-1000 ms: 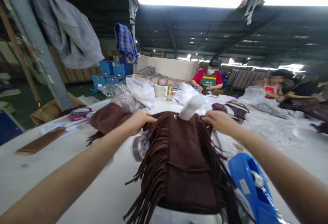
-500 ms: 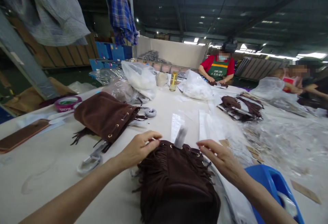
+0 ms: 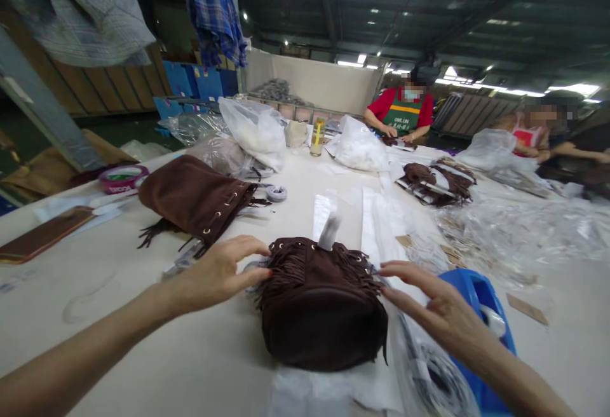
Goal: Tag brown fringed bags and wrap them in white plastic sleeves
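A dark brown fringed drawstring bag lies on the table in front of me, its rounded base facing me. Gold eyelets run along its far edge, where a pale strip sticks up. My left hand is at the bag's left side, thumb and fingers apart, tips at the fringe. On the opposite side my right hand has its fingers spread, tips by the fringe near the eyelets. Whether the fingertips press on the bag I cannot tell. Beneath and right of it lie clear plastic and a coiled grey cord.
Another brown bag lies at left, near a purple tape roll and a brown strap-like piece. At right are a blue container, crumpled plastic and brown fringed pieces. A co-worker handles something brown across the table.
The bag now sits more tilted, its base turned further towards me and its near end higher in view. Both hands have moved from its top corners down along its sides.
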A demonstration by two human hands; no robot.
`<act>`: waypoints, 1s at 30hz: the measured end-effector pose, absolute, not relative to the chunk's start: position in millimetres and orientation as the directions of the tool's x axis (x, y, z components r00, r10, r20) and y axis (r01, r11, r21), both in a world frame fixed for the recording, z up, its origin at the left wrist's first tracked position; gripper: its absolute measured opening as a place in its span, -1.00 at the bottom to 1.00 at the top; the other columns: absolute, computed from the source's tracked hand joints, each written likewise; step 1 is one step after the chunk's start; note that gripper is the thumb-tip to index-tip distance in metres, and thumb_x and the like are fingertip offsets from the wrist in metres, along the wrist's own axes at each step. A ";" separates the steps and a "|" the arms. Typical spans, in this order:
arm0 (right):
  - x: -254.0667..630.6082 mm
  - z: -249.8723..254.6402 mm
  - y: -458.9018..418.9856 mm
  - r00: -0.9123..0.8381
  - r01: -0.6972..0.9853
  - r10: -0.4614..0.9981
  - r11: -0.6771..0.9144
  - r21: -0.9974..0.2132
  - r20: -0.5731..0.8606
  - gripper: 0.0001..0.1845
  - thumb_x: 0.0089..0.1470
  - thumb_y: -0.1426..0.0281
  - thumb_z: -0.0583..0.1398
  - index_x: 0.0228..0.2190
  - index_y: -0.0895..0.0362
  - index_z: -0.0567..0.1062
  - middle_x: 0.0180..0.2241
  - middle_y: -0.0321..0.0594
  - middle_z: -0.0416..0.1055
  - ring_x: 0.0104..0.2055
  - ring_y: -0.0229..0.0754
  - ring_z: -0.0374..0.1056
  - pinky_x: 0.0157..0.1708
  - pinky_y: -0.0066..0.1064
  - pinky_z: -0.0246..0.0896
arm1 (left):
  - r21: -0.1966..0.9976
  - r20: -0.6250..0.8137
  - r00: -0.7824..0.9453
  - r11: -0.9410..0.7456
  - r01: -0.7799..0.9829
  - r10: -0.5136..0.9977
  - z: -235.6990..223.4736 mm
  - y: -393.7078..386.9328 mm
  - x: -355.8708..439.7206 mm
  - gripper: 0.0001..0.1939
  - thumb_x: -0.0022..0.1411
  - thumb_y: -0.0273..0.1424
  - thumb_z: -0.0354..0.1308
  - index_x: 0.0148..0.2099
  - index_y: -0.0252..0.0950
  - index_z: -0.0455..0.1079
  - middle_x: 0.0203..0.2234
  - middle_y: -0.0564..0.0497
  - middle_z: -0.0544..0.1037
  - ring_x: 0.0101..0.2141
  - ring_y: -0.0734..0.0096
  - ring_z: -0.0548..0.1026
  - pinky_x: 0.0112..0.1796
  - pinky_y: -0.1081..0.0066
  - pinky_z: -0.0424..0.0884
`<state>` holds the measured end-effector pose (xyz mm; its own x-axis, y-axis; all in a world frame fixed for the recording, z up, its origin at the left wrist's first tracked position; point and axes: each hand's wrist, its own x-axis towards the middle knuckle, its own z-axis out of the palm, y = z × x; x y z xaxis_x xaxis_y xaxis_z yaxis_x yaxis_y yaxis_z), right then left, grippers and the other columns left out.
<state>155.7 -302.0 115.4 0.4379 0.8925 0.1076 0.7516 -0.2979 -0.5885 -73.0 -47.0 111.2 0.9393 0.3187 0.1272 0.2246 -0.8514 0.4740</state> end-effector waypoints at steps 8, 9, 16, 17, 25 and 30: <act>135.6 101.5 -278.9 0.273 0.777 0.962 -0.237 -0.583 -0.026 -0.62 -0.28 0.59 0.12 -0.32 0.12 0.48 -0.34 -0.26 0.45 -0.28 -0.16 0.32 -0.25 -0.38 0.17 | 0.451 0.022 0.998 -0.892 0.036 0.051 95.2 -84.6 -50.6 -0.85 0.07 -0.34 0.16 -0.31 -0.31 0.35 -0.40 0.01 0.45 -0.34 0.33 0.37 -0.30 0.44 0.23; 142.2 98.7 -284.3 0.294 0.756 0.954 -0.271 -0.596 -0.062 -0.62 -0.28 0.58 0.10 -0.32 0.13 0.49 -0.35 -0.27 0.45 -0.29 -0.17 0.32 -0.28 -0.40 0.18 | 0.462 -0.007 0.999 -0.886 0.031 0.031 94.0 -77.0 -53.3 -0.85 0.10 -0.31 0.13 -0.34 -0.30 0.36 -0.42 0.02 0.44 -0.35 0.36 0.37 -0.32 0.46 0.23; 169.2 99.4 -313.6 0.418 0.695 0.874 -0.483 -0.533 -0.247 -0.71 -0.22 0.56 0.08 -0.42 0.14 0.53 -0.46 -0.27 0.47 -0.38 -0.17 0.36 -0.38 -0.43 0.19 | 0.333 -0.099 0.974 -0.915 0.228 0.206 99.9 -42.6 -87.9 -0.79 0.11 -0.29 0.01 -0.38 -0.28 0.42 -0.46 0.00 0.47 -0.40 0.34 0.41 -0.36 0.47 0.21; 169.5 101.6 -317.9 0.466 0.700 0.857 -0.510 -0.500 -0.221 -0.71 -0.23 0.58 0.08 -0.43 0.16 0.53 -0.41 -0.20 0.48 -0.34 -0.12 0.36 -0.35 -0.39 0.18 | 0.300 -0.022 0.961 -0.915 0.270 0.276 101.5 -44.9 -94.1 -0.78 0.09 -0.27 0.02 -0.39 -0.29 0.41 -0.45 -0.02 0.48 -0.40 0.31 0.41 -0.36 0.45 0.22; 116.9 87.2 -342.2 0.528 0.634 0.799 -0.597 -0.492 -0.289 -0.73 0.01 0.26 0.07 -0.55 0.13 0.46 -0.58 -0.18 0.42 -0.48 -0.10 0.35 -0.48 -0.36 0.11 | 0.779 -0.038 0.840 -0.510 0.365 0.542 60.1 -125.1 -114.9 -0.64 0.04 -0.18 0.09 -0.15 -0.28 0.39 -0.39 -0.02 0.53 -0.38 0.24 0.49 -0.38 0.41 0.37; 101.1 42.5 -332.6 0.629 0.228 0.769 -0.326 -0.917 -0.116 -0.48 -0.11 0.27 0.19 -0.05 0.06 0.31 -0.15 -0.17 0.43 -0.19 -0.08 0.38 -0.20 -0.27 0.24 | 0.990 0.001 0.696 -0.099 0.101 0.718 17.7 -147.8 -93.0 -0.34 -0.04 -0.24 0.21 0.11 -0.32 0.18 0.00 -0.10 0.38 -0.02 0.18 0.36 -0.05 0.32 0.32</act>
<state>101.1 -332.6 42.5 0.6288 0.7688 -0.1164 0.2284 -0.3257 -0.9175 -93.0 -147.8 17.7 0.6955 0.7185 0.0011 0.1010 -0.0993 0.9899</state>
